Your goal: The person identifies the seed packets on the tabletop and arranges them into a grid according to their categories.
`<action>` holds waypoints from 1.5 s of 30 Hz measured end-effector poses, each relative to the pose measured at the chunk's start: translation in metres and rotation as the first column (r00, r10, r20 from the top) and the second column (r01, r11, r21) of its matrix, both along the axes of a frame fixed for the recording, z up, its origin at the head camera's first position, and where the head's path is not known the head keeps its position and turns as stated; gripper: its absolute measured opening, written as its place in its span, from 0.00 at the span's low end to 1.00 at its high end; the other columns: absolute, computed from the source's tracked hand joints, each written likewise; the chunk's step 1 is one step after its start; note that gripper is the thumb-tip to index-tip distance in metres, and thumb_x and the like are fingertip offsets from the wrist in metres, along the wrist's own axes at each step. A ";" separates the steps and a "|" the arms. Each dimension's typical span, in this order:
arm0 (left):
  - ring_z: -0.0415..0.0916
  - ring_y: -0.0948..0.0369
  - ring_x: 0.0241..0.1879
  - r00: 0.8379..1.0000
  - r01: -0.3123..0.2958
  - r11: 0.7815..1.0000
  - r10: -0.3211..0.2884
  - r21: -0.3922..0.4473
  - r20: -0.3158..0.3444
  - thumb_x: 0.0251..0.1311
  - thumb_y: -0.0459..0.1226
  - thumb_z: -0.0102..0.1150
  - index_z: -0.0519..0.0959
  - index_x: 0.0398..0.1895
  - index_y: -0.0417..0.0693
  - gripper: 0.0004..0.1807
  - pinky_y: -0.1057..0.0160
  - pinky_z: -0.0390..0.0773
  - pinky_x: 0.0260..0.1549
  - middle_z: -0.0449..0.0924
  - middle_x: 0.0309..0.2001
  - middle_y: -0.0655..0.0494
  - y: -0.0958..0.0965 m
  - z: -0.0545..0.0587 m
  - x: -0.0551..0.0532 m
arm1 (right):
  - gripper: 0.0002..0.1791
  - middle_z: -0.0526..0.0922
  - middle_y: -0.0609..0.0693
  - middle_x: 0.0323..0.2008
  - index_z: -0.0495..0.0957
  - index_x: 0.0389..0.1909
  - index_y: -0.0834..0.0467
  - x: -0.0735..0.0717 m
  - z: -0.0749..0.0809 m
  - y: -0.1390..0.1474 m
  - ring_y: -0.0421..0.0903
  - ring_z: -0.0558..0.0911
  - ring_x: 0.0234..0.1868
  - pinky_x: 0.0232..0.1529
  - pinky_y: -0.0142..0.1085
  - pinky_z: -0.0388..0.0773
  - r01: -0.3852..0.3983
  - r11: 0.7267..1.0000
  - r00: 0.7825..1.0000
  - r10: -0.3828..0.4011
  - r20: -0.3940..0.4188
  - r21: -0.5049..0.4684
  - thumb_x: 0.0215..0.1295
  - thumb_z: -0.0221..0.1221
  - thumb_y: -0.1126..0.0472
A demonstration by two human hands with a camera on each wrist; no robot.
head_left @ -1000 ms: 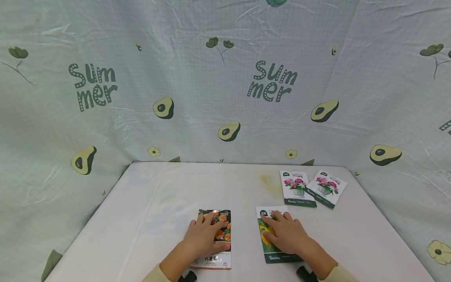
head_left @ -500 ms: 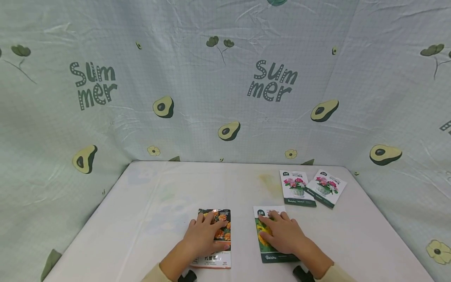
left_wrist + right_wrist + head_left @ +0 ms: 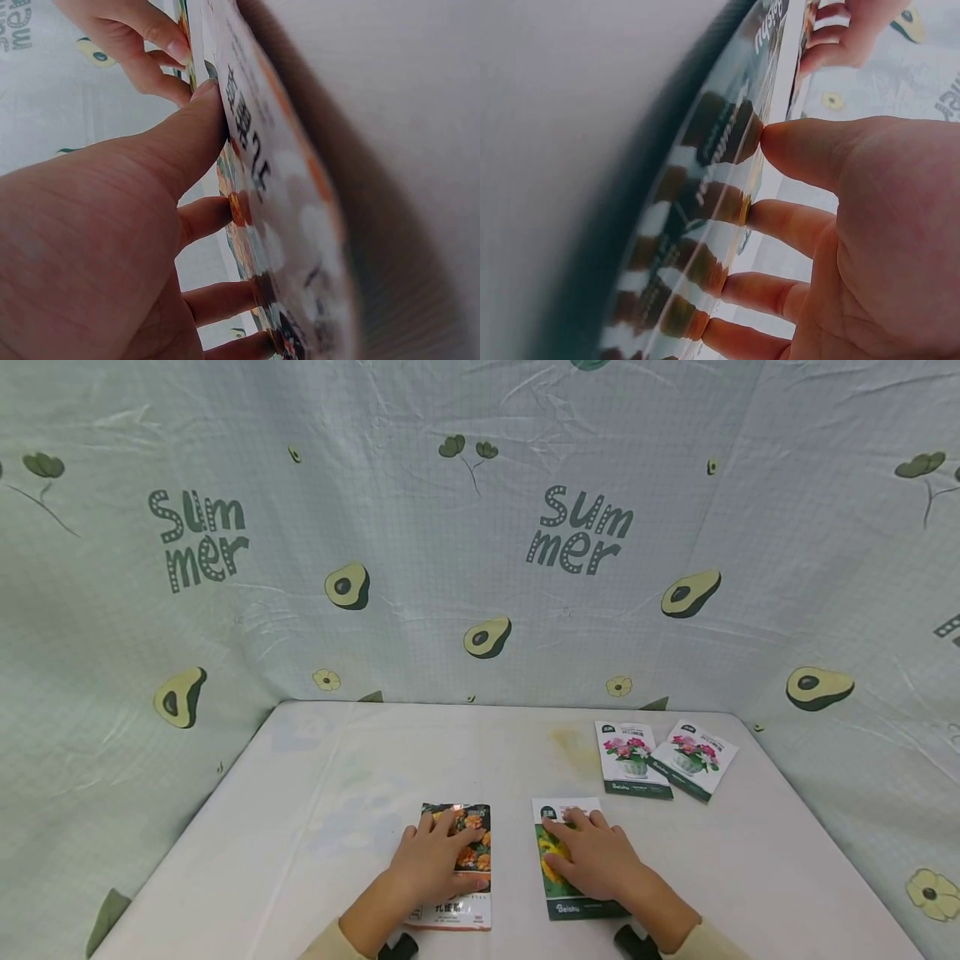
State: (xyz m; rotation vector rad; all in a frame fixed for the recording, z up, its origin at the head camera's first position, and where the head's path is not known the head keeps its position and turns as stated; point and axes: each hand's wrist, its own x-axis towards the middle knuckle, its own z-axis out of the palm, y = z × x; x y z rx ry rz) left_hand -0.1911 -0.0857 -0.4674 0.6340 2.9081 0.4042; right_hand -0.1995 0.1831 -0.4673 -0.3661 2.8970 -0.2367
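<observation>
My left hand (image 3: 431, 862) rests with spread fingers on a seed packet with orange flowers (image 3: 476, 852), which lies flat on the table. In the left wrist view the thumb and fingertips (image 3: 214, 221) touch that packet's face. To its right, my right hand (image 3: 596, 858) presses its fingertips on a green seed packet with yellow flowers (image 3: 551, 860), also flat. The right wrist view shows thumb and fingers (image 3: 795, 150) touching this packet's glossy surface (image 3: 697, 217). Both hands cover part of the printed fronts.
Two white seed packets with pink flowers lie at the back right: one nearly straight (image 3: 633, 764), one turned (image 3: 696, 758), their edges meeting. The white table (image 3: 360, 777) ends at a patterned curtain (image 3: 420, 568) behind and at the sides.
My right hand has slid the yellow-flower packet to the left, nearer the orange-flower packet. The left hand and its packet have stayed in place.
</observation>
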 end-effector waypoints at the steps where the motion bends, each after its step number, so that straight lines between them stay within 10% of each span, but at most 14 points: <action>1: 0.66 0.41 0.64 1.000 0.001 1.000 -0.001 -0.001 -0.008 0.57 0.64 0.66 0.75 0.69 0.69 0.36 0.45 0.67 0.45 0.66 0.73 0.44 0.000 -0.002 -0.001 | 0.32 0.72 0.55 0.70 0.74 0.71 0.41 0.000 0.000 -0.001 0.57 0.72 0.62 0.59 0.63 0.72 0.000 1.000 1.000 0.000 -0.001 -0.001 0.69 0.60 0.36; 45: 0.67 0.42 0.63 1.000 -0.007 1.000 0.007 -0.016 -0.003 0.56 0.65 0.66 0.76 0.69 0.68 0.37 0.43 0.69 0.48 0.66 0.72 0.44 0.001 0.000 -0.003 | 0.32 0.74 0.55 0.67 0.76 0.70 0.41 0.010 0.000 -0.032 0.56 0.72 0.58 0.57 0.62 0.73 0.042 0.999 0.999 -0.042 -0.023 0.007 0.66 0.61 0.35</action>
